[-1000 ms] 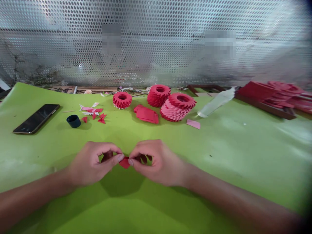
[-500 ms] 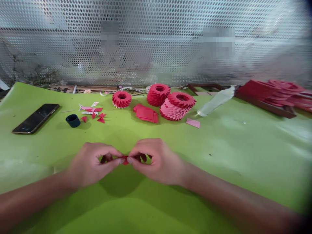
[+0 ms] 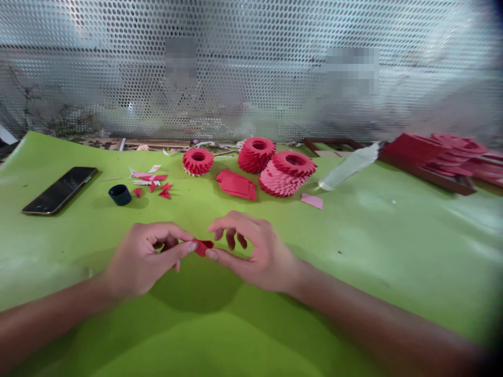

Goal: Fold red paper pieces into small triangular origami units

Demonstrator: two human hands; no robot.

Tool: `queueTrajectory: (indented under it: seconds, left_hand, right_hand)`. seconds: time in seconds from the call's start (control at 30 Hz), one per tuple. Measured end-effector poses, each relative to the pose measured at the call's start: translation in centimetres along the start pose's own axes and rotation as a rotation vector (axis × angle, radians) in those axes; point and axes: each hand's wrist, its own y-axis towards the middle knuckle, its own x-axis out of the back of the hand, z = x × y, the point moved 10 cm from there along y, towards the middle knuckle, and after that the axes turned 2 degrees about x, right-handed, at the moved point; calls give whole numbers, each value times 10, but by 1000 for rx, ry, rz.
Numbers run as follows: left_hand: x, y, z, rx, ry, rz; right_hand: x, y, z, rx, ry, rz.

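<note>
Between thumb and forefinger, my left hand pinches a small folded piece of red paper. My right hand is open at the paper's right end, its thumb tip at the lower edge and its fingers raised apart above. The paper's right side bulges open in a loop. Beyond the hands lie a stack of red paper slips and a few small folded red pieces. Three rings of folded paper stand farther back: a small red one, a taller red one and a red-and-pink one.
A phone and a dark round cap lie at the left. To the right are a pink slip, a translucent bottle and a brown tray heaped with red paper. A perforated metal screen rises behind the green tabletop.
My right hand has loosened its pinch, its forefinger lifting away from the thumb. The red paper shows more now and its right end has opened. My left hand keeps its hold.
</note>
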Motion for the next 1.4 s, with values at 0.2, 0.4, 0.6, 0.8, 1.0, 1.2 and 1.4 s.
queueTrajectory:
  seconds: [0.2, 0.4, 0.6, 0.8, 1.0, 1.2, 1.4]
  left_hand:
    - [-1, 1, -1, 0, -61, -14]
    - [-1, 3, 3, 1, 49, 8]
    - [-2, 5, -2, -61, 122, 19]
    - [2, 2, -4, -85, 119, -34]
    - [4, 3, 2, -36, 63, -31]
    - [3, 3, 4, -26, 29, -23]
    - [4, 4, 6, -25, 51, -35]
  right_hand:
    - [-1, 2, -1, -82, 112, -24]
    - [-2, 2, -8, -177, 123, -12]
    - [-9, 1, -9, -135, 109, 45]
    - [-2, 0, -10, -140, 88, -15]
    - [0, 0, -9, -159, 61, -18]
    - [-2, 0, -6, -146, 23, 11]
    - [-3, 1, -5, -117, 10, 4]
